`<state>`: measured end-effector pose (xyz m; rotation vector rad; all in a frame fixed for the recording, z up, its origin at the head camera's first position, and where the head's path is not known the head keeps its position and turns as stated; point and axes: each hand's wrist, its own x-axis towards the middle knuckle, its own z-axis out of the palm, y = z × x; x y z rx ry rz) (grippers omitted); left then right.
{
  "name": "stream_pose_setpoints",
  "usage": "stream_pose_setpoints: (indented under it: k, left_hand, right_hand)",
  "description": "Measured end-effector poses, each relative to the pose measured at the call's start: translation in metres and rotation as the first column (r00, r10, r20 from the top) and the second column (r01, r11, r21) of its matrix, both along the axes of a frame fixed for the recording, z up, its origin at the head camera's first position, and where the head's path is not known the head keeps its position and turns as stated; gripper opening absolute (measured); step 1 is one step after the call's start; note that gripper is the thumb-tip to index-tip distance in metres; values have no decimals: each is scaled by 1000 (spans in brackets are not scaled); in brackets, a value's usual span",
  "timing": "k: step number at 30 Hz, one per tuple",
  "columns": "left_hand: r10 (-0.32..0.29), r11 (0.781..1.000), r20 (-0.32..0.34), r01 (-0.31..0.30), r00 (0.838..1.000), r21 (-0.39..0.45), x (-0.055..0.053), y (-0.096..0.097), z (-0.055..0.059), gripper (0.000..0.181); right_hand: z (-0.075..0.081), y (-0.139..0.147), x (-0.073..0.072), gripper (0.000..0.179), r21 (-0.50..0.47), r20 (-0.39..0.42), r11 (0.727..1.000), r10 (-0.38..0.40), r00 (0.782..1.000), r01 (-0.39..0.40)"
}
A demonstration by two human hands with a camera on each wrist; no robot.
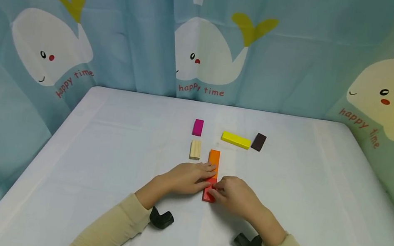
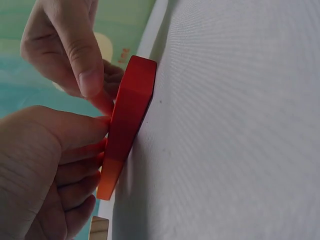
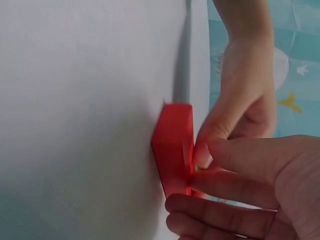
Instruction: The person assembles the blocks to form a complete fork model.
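An orange block (image 1: 214, 157) and a red block (image 1: 208, 197) lie end to end on the white table, forming one line. My left hand (image 1: 189, 178) comes in from the left, its fingers resting on the tops of both blocks. From the right, my right hand (image 1: 236, 196) touches the top of the red block with its fingertips. In the right wrist view the red block (image 3: 172, 142) stands out beside the fingers, which reach along it rather than curl round it. The left wrist view shows both thumbs close together above the red block (image 2: 127, 115).
Beyond the hands lie a plain wooden block (image 1: 195, 149), a magenta block (image 1: 198, 127), a yellow block (image 1: 235, 140) and a dark brown block (image 1: 259, 142). A black device (image 1: 162, 219) sits at the left wrist, another (image 1: 248, 244) at the right. A whale-print curtain (image 1: 124, 45) encloses the table (image 1: 124, 129).
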<state>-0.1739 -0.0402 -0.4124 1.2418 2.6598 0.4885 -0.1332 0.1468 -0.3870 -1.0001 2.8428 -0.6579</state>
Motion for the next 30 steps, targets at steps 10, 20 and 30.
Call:
stream_pose_setpoints:
  k: [10, 20, 30]
  left_hand:
    - [5, 1000, -10, -5, 1000, 2, -1, 2, -3, 47]
    - [4, 1000, 0, -4, 1000, -7, 0, 1, -1, 47]
    - [-1, 1000, 6, 1, 1000, -30, -1, 1, 2, 47]
  right_hand:
    - [6, 7, -16, 19, 17, 25, 998, -54, 998, 54]
    - [11, 10, -34, 19, -3, 9, 995, -97, 995, 97]
    - [5, 21, -61, 23, -13, -38, 989, -146, 989, 146]
